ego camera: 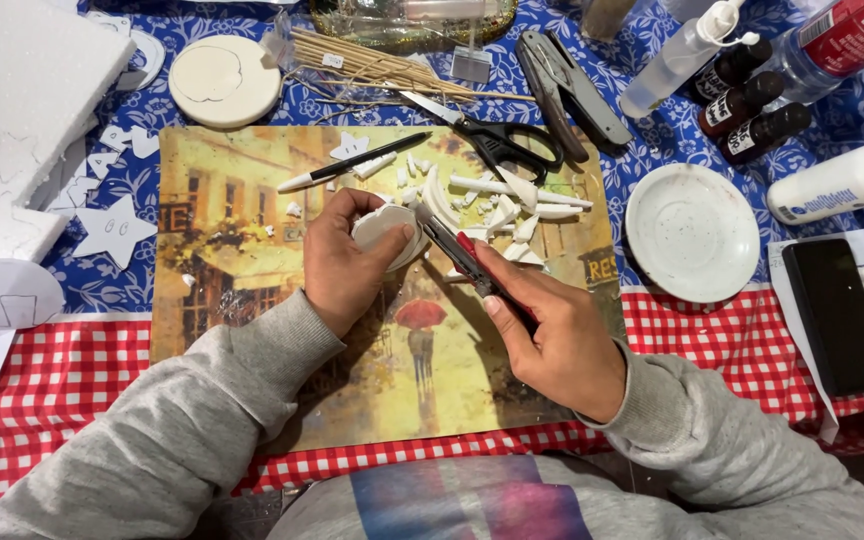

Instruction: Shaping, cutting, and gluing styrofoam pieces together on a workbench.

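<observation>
My left hand (344, 262) grips a small white foam shape (384, 228) with a scalloped edge, over a yellow painted placemat (242, 250). My right hand (552, 335) holds a red and black utility knife (462, 258), its blade touching the right edge of the foam shape. White foam offcuts (497, 205) lie scattered on the mat just beyond the hands. A black and white pen (352, 162) rests on the mat's far edge.
Black-handled scissors (497, 140), a bundle of wooden skewers (372, 68) and a grey tool (567, 90) lie beyond the mat. A white saucer (692, 232), dark small bottles (747, 105), glue bottle (837, 182) and black phone (837, 315) sit right. Foam sheet (22, 90) and star cutouts (112, 230) lie left.
</observation>
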